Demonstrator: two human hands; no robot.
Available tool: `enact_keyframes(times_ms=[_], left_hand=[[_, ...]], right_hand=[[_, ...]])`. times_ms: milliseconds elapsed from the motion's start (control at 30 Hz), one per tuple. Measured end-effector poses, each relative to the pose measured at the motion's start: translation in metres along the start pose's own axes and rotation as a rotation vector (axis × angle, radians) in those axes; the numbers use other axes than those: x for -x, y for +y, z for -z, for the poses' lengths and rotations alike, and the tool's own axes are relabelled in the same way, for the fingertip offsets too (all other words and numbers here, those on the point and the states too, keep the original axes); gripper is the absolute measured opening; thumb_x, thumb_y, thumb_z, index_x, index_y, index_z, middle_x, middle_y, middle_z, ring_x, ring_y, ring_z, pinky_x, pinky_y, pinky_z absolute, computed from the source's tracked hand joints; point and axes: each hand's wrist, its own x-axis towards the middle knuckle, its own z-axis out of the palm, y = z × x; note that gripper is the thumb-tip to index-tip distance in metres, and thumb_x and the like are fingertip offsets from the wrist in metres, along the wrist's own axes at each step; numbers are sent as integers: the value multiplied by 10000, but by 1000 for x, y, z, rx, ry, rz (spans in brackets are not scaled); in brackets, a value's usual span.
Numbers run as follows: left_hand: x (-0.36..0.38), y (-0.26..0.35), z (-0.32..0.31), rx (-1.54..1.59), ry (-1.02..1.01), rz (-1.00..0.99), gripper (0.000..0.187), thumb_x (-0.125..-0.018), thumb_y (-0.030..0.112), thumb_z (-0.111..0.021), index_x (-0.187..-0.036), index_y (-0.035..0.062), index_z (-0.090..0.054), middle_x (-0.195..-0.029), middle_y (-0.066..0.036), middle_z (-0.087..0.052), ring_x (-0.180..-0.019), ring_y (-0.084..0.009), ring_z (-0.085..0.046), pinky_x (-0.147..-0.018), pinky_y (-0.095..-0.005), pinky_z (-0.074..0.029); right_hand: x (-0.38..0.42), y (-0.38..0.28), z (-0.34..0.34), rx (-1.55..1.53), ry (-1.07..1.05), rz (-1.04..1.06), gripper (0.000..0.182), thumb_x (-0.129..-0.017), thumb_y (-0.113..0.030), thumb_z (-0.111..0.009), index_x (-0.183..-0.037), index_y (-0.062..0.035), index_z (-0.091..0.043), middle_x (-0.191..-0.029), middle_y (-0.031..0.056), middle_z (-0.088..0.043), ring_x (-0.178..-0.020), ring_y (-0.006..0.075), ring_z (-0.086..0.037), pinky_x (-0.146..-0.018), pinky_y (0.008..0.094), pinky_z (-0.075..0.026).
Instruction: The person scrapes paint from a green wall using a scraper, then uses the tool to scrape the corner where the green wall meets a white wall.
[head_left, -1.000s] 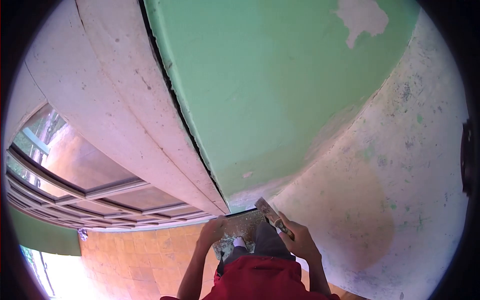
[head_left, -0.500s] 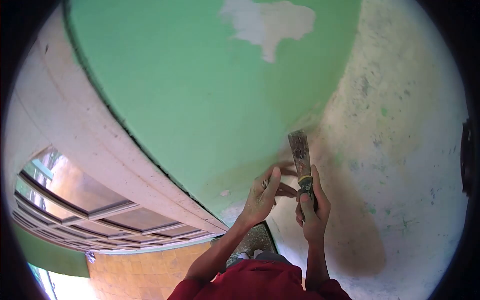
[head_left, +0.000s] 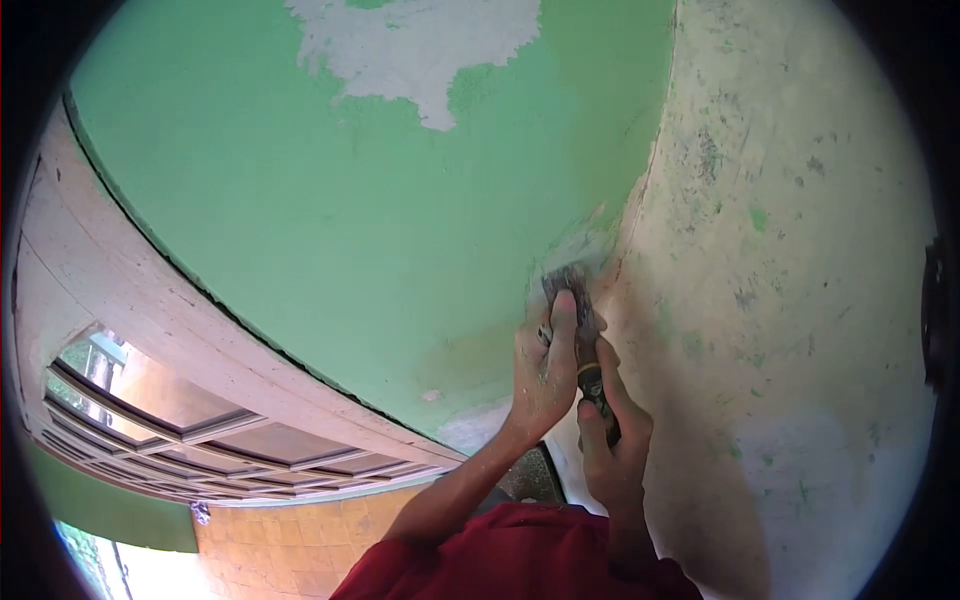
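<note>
The right hand (head_left: 615,435) wraps the handle of one scraper (head_left: 588,345); the left hand (head_left: 545,375) pinches its blade, at the right side of one green wall (head_left: 350,230). Far left, one pale patch (head_left: 410,50) shows.

The dark scraper (head_left: 587,347) is yellow-banded, the green wall (head_left: 370,220) patched grey-white.

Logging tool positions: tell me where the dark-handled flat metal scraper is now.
The scraper is right of centre in the head view, right hand on its handle, left hand on its blade, by the green painted wall.
</note>
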Motion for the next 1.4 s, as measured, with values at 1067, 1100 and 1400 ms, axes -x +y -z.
enact_keyframes(times_ms=[1067, 1100, 1400], left_hand=[[-1, -3, 1, -80, 153, -28, 562, -1058, 449, -419, -790, -7, -608, -580, -47, -574, -503, -106, -560, -476, -248, -428], [-2, -3, 1, -80, 154, -28, 562, -1058, 449, -419, -790, -7, -608, -580, -47, -574, -503, -106, -560, -476, -248, -428], [-4, 6, -4, -52, 164, -54, 571, -1053, 469, -429, -791, -8, -601, -566, -47, -569, -492, -112, -566, -463, -248, -425]], right_hand=[[-2, 7, -8, -28, -40, 37, 528, -870, 4, -519, -1386, 111, -475, -1223, 305, -631, -1057, 285, -675, -888, 348, -519], [-4, 0, -6, -63, -59, -46, 525, -872, 0, -520, -1383, 108, -479, -1244, 304, -622, -1077, 292, -670, -902, 352, -517], [-8, -4, -9, -49, -18, 40, 504, -878, 0, -520, -1371, 106, -491, -1223, 283, -643, -1038, 277, -686, -866, 336, -526]])
